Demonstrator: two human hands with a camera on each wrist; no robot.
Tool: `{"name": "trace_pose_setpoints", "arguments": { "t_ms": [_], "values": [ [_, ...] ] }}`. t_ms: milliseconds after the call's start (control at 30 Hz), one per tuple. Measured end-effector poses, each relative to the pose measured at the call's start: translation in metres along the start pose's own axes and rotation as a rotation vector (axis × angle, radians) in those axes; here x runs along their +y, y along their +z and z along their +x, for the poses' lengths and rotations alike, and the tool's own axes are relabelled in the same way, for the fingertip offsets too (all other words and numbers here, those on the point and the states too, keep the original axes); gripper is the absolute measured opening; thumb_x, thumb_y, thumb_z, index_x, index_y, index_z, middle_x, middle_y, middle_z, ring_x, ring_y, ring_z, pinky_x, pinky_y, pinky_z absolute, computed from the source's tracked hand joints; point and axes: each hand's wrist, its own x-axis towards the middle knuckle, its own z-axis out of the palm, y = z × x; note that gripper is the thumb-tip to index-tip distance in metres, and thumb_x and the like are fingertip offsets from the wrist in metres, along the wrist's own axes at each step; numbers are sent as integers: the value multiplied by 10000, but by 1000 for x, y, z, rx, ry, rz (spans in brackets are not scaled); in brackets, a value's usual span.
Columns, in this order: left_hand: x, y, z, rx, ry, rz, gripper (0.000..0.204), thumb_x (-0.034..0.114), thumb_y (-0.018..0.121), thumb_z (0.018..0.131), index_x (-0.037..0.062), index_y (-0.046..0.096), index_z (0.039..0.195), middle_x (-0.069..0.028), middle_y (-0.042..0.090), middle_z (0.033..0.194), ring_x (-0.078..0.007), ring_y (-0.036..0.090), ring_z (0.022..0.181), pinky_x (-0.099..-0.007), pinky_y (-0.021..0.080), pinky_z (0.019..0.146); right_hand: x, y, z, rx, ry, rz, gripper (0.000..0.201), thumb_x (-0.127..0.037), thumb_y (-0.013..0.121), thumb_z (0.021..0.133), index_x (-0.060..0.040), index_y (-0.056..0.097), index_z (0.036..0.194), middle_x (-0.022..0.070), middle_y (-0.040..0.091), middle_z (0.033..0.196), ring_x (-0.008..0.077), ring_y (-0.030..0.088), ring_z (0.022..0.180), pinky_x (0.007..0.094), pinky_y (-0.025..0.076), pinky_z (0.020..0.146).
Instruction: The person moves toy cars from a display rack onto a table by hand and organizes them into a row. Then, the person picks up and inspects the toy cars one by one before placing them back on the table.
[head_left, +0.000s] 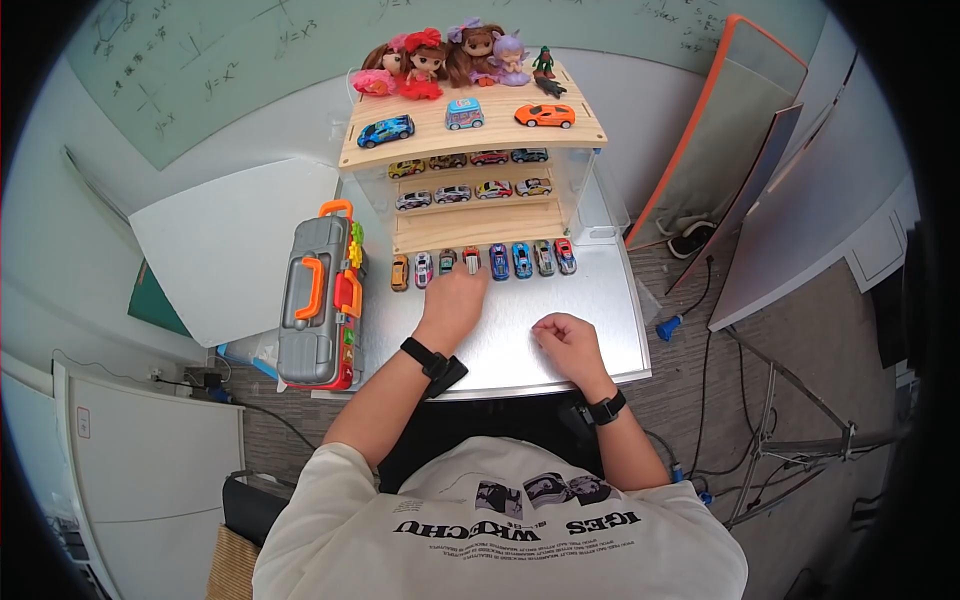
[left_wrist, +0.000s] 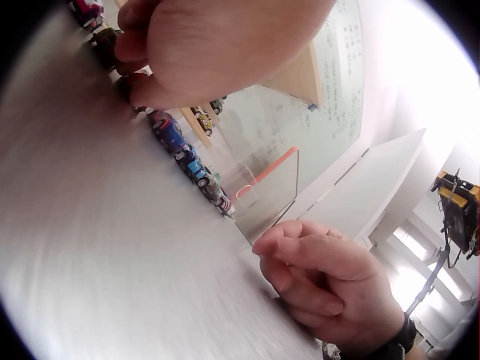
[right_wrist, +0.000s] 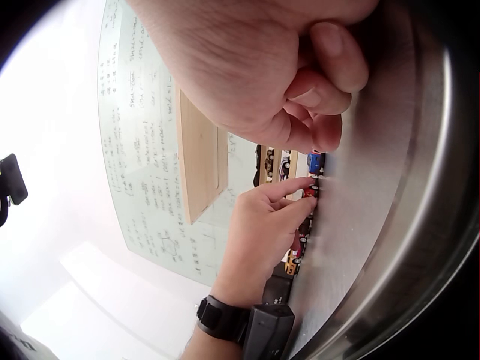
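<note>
At the row of toy cars before the wooden shelf, the left hand [head_left: 455,303] pinches a red car [head_left: 471,259] that stands on the metal tabletop. In the right wrist view the left hand [right_wrist: 259,229] has thumb and finger on the red car [right_wrist: 310,193]. A purple-blue car [head_left: 500,262] stands just right of it, and a dark car [head_left: 447,261] just left. Nearer the table's right side, the right hand [head_left: 569,348] is held low with its fingers curled and nothing visible in them; the left wrist view shows the right hand [left_wrist: 326,281] likewise.
The wooden shelf [head_left: 470,235] holds cars on its tiers, with dolls [head_left: 424,62] and an orange car [head_left: 545,116] on top. A grey toolbox [head_left: 318,300] with orange handles stands at the left. The metal tabletop [head_left: 500,345] lies between the car row and the person.
</note>
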Motion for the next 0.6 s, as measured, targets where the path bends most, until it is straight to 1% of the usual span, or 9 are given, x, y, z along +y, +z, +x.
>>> {"name": "trace_pose_setpoints", "arguments": {
  "t_ms": [67,133,167,233,267,333,467,533,600],
  "values": [
    [1,-1,1,9,5,0,134,88,619,885,67,701,989,-196,681,893,-376,724,732,-464,598,617,0,0,0,1,-1,0,117,-72,735,930,23,757,995,51,742,828,76,649,726,239,537,677],
    [3,-3,2,0,-24,25,200,87,621,884,77,721,1057,-200,680,925,-373,721,714,-464,595,603,3,0,0,0,-11,-3,116,-74,736,930,19,758,995,50,743,828,77,649,724,240,537,677],
    [5,-5,3,0,-23,25,200,87,621,884,77,721,1057,-200,680,925,-373,721,714,-464,595,603,4,0,1,0,-11,-3,116,-74,736,930,19,758,995,50,743,828,77,649,724,240,537,677],
    [11,-9,5,53,-3,-6,284,86,622,884,91,731,1146,-205,675,966,-363,719,698,-458,592,591,6,1,1,2,-7,-4,118,-78,736,930,17,759,995,51,745,827,77,649,721,241,538,677],
    [14,-10,6,52,-3,-6,284,86,622,884,91,731,1146,-205,675,966,-363,719,698,-458,592,591,6,1,1,2,-6,-4,118,-78,736,930,17,759,995,51,745,827,77,649,721,241,538,677],
    [21,-11,10,84,80,-24,195,74,638,868,40,703,1049,-208,660,921,-328,729,690,-427,594,586,6,0,1,-3,-18,-4,121,-82,736,932,18,758,996,51,748,829,74,647,718,241,536,674],
    [25,1,16,85,128,-30,202,75,641,868,36,701,1057,-209,659,934,-321,731,692,-423,590,586,6,0,1,5,-8,-5,122,-83,733,934,18,759,998,51,749,831,71,645,718,240,533,671],
    [26,6,17,-26,115,-8,290,92,614,896,63,716,1166,-217,669,987,-350,731,724,-440,603,612,5,0,0,0,-1,2,125,-84,731,935,18,759,1001,50,750,833,69,643,718,238,530,669],
    [27,10,19,-51,112,1,276,91,613,897,54,710,1153,-221,668,979,-350,733,728,-444,603,613,6,0,0,-1,-3,3,127,-86,731,935,19,759,1002,50,751,834,69,643,718,239,530,669]
  ]
}}
